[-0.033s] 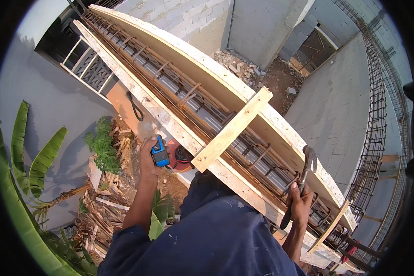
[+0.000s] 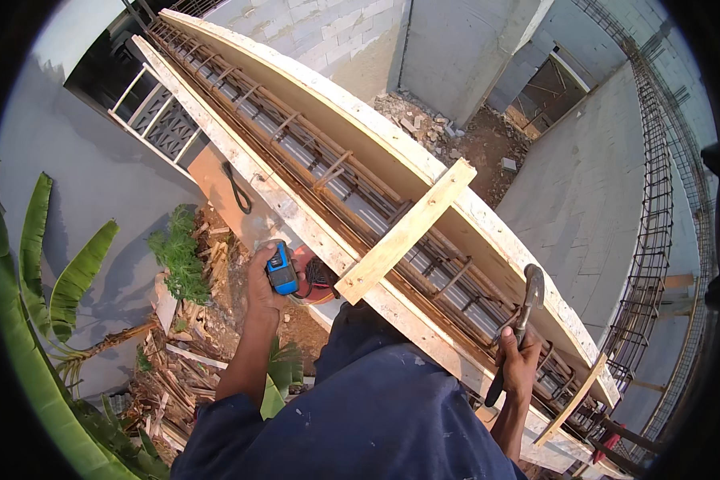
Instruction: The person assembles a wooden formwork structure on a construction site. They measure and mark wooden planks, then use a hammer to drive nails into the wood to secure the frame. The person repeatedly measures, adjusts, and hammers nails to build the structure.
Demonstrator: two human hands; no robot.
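My left hand [image 2: 262, 278] is closed around a blue and black tape measure [image 2: 282, 270], held left of the formwork. My right hand [image 2: 520, 364] grips a claw hammer [image 2: 524, 316] by its dark handle, with the head pointing up and away from me. The hammer is above the right part of a long wooden formwork [image 2: 308, 232]. Inside the formwork lies a rusty rebar cage [image 2: 328, 176]. A short wooden crosspiece [image 2: 408, 230] spans the two side boards, between my hands. Part of the cage is hidden beneath it.
Beside the tape measure is a red bucket [image 2: 322, 293] with dark contents. Scrap wood [image 2: 168, 384] and banana leaves [image 2: 76, 276] are below left. A second crosspiece [image 2: 572, 400] sits near my right hand. Rubble [image 2: 416, 120] and block walls [image 2: 328, 32] stand beyond; rebar [image 2: 648, 240] runs along the right.
The hammer and my right hand have shifted slightly toward me. My left hand keeps its hold on the tape measure, and the whole view has moved a little.
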